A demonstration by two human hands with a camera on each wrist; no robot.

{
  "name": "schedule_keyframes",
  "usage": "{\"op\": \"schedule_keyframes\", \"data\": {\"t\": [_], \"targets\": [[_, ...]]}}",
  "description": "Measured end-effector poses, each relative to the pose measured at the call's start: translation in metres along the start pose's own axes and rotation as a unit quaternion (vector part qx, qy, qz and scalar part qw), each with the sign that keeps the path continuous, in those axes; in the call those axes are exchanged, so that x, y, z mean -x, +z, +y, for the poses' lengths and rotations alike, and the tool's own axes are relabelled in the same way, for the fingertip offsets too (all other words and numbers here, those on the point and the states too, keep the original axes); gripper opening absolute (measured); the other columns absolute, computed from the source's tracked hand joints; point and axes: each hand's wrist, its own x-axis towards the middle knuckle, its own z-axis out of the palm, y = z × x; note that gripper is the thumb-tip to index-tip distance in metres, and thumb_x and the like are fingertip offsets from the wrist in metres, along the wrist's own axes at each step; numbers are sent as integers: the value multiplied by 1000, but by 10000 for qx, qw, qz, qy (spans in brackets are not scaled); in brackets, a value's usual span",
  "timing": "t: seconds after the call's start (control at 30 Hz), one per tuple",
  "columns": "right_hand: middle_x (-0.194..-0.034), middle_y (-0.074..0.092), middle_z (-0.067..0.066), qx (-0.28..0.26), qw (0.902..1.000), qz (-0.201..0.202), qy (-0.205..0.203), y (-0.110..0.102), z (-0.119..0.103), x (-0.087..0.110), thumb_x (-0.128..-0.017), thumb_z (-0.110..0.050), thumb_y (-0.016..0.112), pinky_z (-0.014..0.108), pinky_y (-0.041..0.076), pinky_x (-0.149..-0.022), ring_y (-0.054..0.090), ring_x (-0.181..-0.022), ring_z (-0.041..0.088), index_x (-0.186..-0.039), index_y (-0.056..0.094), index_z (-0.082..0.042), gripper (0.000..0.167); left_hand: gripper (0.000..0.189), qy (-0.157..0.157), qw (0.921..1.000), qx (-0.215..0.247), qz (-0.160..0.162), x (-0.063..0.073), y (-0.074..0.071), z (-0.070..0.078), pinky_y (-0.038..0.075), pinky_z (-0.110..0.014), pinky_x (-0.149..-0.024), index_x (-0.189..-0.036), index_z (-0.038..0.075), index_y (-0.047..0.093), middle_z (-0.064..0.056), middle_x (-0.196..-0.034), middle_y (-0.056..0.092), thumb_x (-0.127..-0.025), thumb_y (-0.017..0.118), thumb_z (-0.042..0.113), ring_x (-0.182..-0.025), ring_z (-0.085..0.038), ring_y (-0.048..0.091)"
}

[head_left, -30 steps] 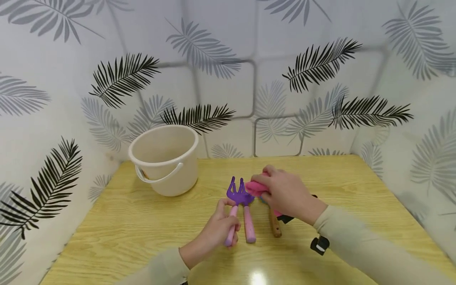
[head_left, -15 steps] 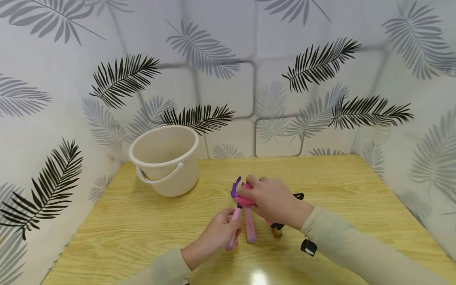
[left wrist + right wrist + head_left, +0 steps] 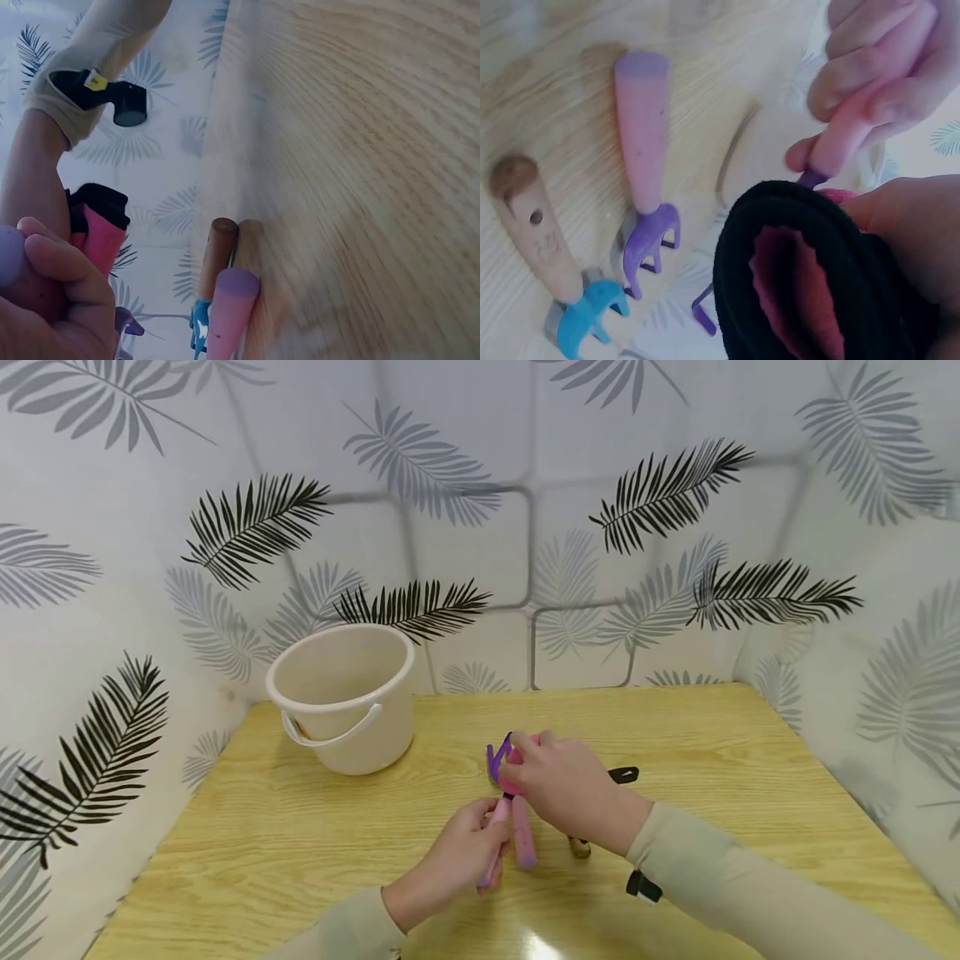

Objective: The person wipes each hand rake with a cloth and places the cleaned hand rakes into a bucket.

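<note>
My left hand [image 3: 457, 843] grips the pink handle of a small purple garden rake [image 3: 847, 139], its tines raised a little off the table in the head view. In my right hand [image 3: 570, 785] is a bunched pink glove [image 3: 516, 760] with a black cuff [image 3: 739, 277]; the fingers press it around the rake's purple head, hiding most of the tines. Close beside lies a second purple rake with a pink handle [image 3: 641, 127]. A blue rake with a wooden handle [image 3: 540, 232] lies to its right, mostly hidden under my right forearm in the head view.
A cream bucket [image 3: 375, 735] with its handle hanging down stands at the back left of the wooden table [image 3: 300, 835]. Behind the table is a wall covering [image 3: 480, 552] with a leaf pattern.
My right hand has moved left with the pink glove, from above the blue rake onto the purple rake head. The left hand has tilted the held rake slightly right.
</note>
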Motion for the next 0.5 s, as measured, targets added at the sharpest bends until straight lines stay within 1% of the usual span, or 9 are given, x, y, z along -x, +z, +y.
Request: {"op": "schedule_keyframes", "data": {"t": [0.07, 0.13, 0.23, 0.3, 0.33, 0.4, 0.47, 0.5], "targets": [[-94, 59, 3, -100, 9999, -136, 24, -4, -3, 0, -89, -16, 73, 28, 45, -39, 56, -61, 21, -99, 75, -29, 16, 56, -29, 10000, -4, 33, 0, -2, -1, 39, -20, -37, -147, -10, 35, -3, -69, 56, -98, 50, 13, -42, -10, 47], [-93, 58, 1, -278, 9993, -225, 88, -7, -5, 1, -91, -22, 74, 27, 43, -41, 54, -61, 19, -98, 75, -29, 10, 56, -62, 10000, 14, 73, 0, -3, -3, 39, -20, -37, -146, -10, 35, -3, -70, 56, -97, 50, 12, -42, -10, 47], [-95, 60, 0, -546, 9983, -168, 117, -8, -7, 3, -91, -31, 74, 24, 40, -40, 54, -62, 18, -99, 75, -31, 8, 55, -24, 9999, 56, 108, 1, -4, -5, 39, -19, -38, -146, -10, 35, -2, -70, 55, -97, 50, 11, -42, -10, 45], [-98, 61, 0, -685, 9975, -115, 109, -7, -7, 4, -91, -33, 75, 23, 40, -40, 56, -64, 19, -101, 75, -30, 10, 52, 50, 10000, 50, 32, 3, -5, -6, 38, -19, -39, -144, -11, 38, -1, -69, 54, -97, 49, 10, -41, -10, 44], [-100, 61, 1, -705, 9974, -89, 126, -5, -6, 4, -90, -33, 76, 24, 42, -40, 58, -65, 19, -102, 75, -30, 12, 50, 99, 9999, 22, -33, 4, -5, -6, 38, -19, -38, -142, -11, 40, -1, -68, 53, -98, 49, 10, -41, -9, 44], [-103, 62, 2, -631, 9978, -44, 196, -2, -4, 5, -86, -32, 79, 27, 48, -43, 60, -67, 20, -104, 75, -29, 18, 41, 228, 9995, -72, -203, 6, -5, -6, 36, -19, -37, -135, -8, 47, 0, -64, 52, -98, 48, 9, -40, -9, 44], [-100, 62, 2, -506, 9984, 54, 261, 2, -2, 5, -85, -29, 81, 29, 51, -44, 60, -67, 21, -103, 75, -28, 19, 29, 352, 9985, -139, -393, 9, -4, -5, 35, -19, -36, -122, -6, 53, 0, -61, 50, -98, 46, 9, -39, -9, 43], [-99, 62, 3, -435, 9985, 143, 285, 4, -1, 5, -84, -27, 81, 29, 51, -44, 60, -66, 21, -101, 75, -27, 18, 24, 398, 9981, -175, -434, 10, -4, -5, 35, -19, -35, -116, -4, 55, 0, -60, 49, -98, 46, 9, -39, -9, 43]]}}
